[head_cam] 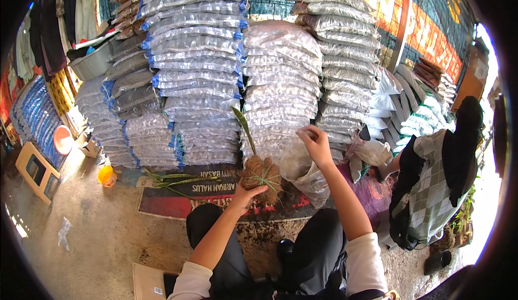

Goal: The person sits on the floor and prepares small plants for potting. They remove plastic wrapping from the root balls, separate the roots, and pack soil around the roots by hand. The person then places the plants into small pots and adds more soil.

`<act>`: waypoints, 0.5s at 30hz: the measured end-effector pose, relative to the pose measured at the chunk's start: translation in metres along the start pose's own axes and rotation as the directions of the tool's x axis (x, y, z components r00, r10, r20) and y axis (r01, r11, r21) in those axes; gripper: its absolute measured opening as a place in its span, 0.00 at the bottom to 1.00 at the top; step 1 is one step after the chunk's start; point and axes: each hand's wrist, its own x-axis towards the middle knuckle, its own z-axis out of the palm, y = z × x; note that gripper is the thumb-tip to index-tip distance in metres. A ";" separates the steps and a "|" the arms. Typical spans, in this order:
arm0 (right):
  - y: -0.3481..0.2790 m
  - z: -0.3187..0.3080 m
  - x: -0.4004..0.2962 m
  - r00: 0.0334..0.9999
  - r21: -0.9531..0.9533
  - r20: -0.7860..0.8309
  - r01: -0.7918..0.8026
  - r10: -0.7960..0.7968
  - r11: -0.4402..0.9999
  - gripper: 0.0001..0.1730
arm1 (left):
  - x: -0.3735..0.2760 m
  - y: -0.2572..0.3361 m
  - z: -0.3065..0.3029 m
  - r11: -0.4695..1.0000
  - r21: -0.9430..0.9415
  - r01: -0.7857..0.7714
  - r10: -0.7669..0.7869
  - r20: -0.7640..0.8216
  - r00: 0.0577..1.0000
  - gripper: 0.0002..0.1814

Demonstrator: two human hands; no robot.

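Observation:
My left hand grips a rounded bundle of brown fibre, tied with thin green string. A long green leaf stands up out of the bundle's top. Up and to the right, my right hand is raised with its fingers bent and thumb near the fingertips; whether it pinches a thin strand cannot be told. Below it lies a clear plastic bag. Several more long green leaves rest on a printed mat to the left of the bundle.
Tall stacks of filled plastic sacks rise in front. On the left are a yellow cup and a beige stool. A co-worker in a patterned top is close on the right. A piece of cardboard lies at the lower left.

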 end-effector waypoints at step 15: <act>-0.016 0.075 -0.070 0.867 -0.584 0.433 0.478 -0.247 0.656 0.05 | 0.008 -0.021 -0.017 0.989 -0.125 -0.080 0.082 0.009 0.997 0.34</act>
